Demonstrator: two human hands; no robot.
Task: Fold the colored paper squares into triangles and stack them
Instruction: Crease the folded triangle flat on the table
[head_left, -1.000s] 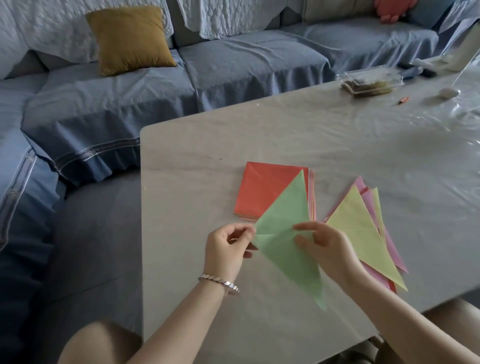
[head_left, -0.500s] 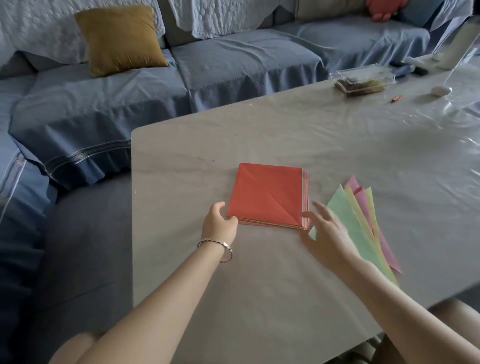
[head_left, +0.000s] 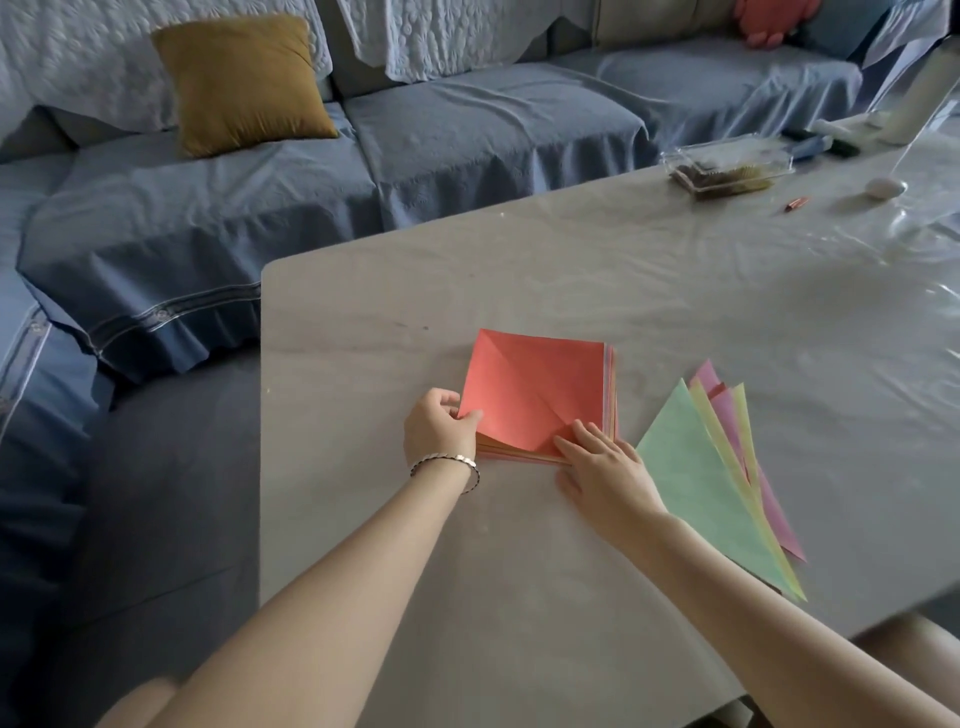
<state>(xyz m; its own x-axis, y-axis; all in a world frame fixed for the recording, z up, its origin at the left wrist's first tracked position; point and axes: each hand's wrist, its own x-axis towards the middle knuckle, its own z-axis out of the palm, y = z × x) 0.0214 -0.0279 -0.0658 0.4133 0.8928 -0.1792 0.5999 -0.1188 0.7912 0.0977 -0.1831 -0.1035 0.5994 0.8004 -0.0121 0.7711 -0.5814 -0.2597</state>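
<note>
Paper squares (head_left: 535, 395), red on top, lie stacked mid-tabletop (head_left: 519, 597). The left hand (head_left: 439, 431) pinches the stack's left corner with curled fingers. The right hand (head_left: 605, 470) rests straight fingers on its near corner. Folded triangles (head_left: 696, 483) fan out just to the right.

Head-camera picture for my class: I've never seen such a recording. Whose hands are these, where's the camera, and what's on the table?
No machine here: a person wears the camera on the head, so it looks down at their own arms. On the table lies a stack of paper squares, red on top; right of it, a fanned pile of folded triangles, green on top. The left hand pinches the stack's left corner; the right hand rests its fingers on the near corner.
</note>
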